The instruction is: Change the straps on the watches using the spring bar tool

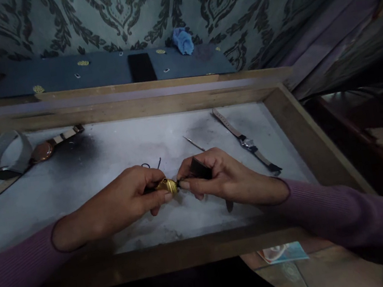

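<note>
Near the middle of a shallow wooden tray (191, 250), my left hand (132, 195) pinches a small gold watch case (167, 185) between thumb and fingers. My right hand (215, 176) is closed on a dark strap (201, 167), its fingertips touching the right edge of the gold case. Part of the strap passes behind the right fingers, and its lower end shows under that hand. A thin dark loop and a short dark stick lie just beyond the left fingertips. Beyond the right hand is a slim metal tool (194, 143).
A grey mesh-band watch (8, 154) and a brown-faced watch (42, 152) lie at the tray's left. Another strapped watch (248, 144) lies at the right. Behind the tray's raised rim are a black phone (141, 67) and a crumpled blue cloth (183, 41).
</note>
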Demonstrator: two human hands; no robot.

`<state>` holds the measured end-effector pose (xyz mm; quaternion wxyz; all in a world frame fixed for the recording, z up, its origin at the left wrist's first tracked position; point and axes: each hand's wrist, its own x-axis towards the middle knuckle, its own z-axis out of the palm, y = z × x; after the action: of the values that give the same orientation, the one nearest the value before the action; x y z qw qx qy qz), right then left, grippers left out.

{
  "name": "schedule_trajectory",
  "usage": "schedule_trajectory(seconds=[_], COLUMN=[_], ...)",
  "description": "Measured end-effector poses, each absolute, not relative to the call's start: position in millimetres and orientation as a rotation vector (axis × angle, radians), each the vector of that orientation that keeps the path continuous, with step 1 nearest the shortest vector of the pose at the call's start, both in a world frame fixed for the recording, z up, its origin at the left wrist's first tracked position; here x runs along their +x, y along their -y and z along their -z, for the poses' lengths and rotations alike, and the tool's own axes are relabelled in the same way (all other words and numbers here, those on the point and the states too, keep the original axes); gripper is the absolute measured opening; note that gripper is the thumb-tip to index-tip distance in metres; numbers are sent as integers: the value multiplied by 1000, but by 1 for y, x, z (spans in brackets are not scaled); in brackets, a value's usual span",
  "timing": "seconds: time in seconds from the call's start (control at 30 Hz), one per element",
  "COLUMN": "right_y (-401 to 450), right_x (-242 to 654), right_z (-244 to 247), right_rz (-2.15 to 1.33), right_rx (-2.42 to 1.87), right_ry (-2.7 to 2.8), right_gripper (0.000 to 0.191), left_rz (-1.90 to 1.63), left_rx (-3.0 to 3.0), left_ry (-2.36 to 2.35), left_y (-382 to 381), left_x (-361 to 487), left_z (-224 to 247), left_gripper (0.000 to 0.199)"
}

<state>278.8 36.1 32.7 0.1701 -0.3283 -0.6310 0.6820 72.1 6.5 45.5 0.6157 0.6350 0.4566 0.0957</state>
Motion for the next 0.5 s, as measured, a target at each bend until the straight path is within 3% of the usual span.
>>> schedule_trajectory(seconds=[0.5], right_y=[-35], right_x=[281], right_z=[-30], right_rz=[-1839], right_rx=[-942], right_ry=[1877], right_gripper=[23], left_rz=[-254], left_rx=[1477], left_ry=[-1051], left_y=[-6], left_x=[69], left_z=[-42], left_gripper=[22])
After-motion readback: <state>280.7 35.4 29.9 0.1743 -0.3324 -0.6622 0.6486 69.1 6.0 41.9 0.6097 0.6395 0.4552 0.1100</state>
